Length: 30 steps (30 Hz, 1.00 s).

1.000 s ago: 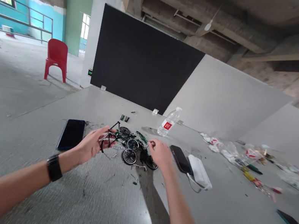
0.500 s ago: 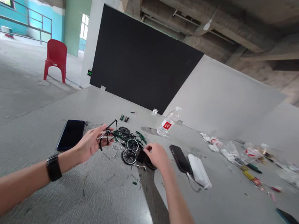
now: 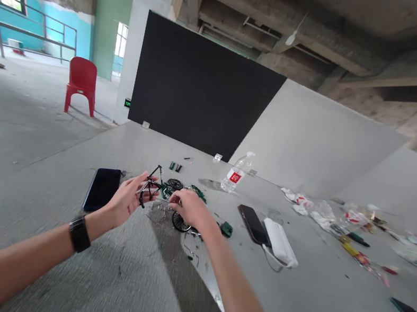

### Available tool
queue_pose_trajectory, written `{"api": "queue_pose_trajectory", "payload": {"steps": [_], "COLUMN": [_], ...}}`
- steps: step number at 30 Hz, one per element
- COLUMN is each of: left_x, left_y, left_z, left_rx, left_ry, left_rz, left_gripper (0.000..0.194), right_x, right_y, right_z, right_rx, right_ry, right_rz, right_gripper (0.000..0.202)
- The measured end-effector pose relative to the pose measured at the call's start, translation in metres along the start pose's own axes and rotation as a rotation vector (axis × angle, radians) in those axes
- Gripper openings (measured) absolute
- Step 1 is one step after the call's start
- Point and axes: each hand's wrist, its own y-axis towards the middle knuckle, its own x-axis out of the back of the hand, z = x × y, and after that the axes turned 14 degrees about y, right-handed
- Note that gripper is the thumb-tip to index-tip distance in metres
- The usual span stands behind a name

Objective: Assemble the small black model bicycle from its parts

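Observation:
My left hand (image 3: pixel 125 197) is closed on a small black model bicycle frame (image 3: pixel 152 185), which is held up above the table. Over the pile of parts, my right hand (image 3: pixel 194 209) has its thumb and fingers pinched together; whatever lies between them is too small to make out. A spoked toy wheel (image 3: pixel 181 223) shows just below the right hand, and another wheel (image 3: pixel 175 184) lies flat behind it. Green pieces (image 3: pixel 199 193) rest beyond that hand, and a dark green box-like part (image 3: pixel 226 229) sits right of its wrist. Part of the pile is hidden by the hand.
A dark phone (image 3: pixel 102 190) lies left of the left hand. On the right are another phone (image 3: pixel 253 224) and a white power bank (image 3: pixel 279 241) with a cable. A water bottle (image 3: pixel 237 173) stands behind. Wrappers (image 3: pixel 322 219) litter the far right.
My right hand has moved left, from the right side of the pile to its middle, uncovering the green box-like part. The left hand keeps the bicycle frame in about the same place.

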Motion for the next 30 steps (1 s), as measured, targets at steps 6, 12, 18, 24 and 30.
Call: {"api": "queue_pose_trajectory", "payload": {"steps": [6, 12, 18, 24, 30], "left_x": [-0.001, -0.002, -0.003, -0.003, -0.007], "left_y": [0.0, -0.001, -0.002, -0.004, -0.009], "left_z": [0.001, 0.0, 0.0, 0.003, 0.008], "left_rx": [-0.026, -0.015, -0.025, -0.025, 0.019], "left_ry": [-0.016, -0.002, 0.007, 0.029, 0.052], "left_rz": [-0.014, -0.012, -0.021, 0.037, 0.11], "left_gripper": [0.024, 0.025, 0.024, 0.025, 0.025], "right_x": [-0.009, -0.011, -0.012, 0.002, 0.008], "right_y": [0.009, 0.006, -0.002, -0.019, -0.047], "right_z": [0.003, 0.007, 0.007, 0.003, -0.001], "right_rx": [-0.028, -0.044, -0.017, 0.028, 0.02], "right_ry": [-0.041, -0.073, -0.043, 0.14, 0.355], "right_rz": [0.08, 0.041, -0.115, -0.241, -0.293], "right_gripper": [0.01, 0.004, 0.008, 0.017, 0.027]}}
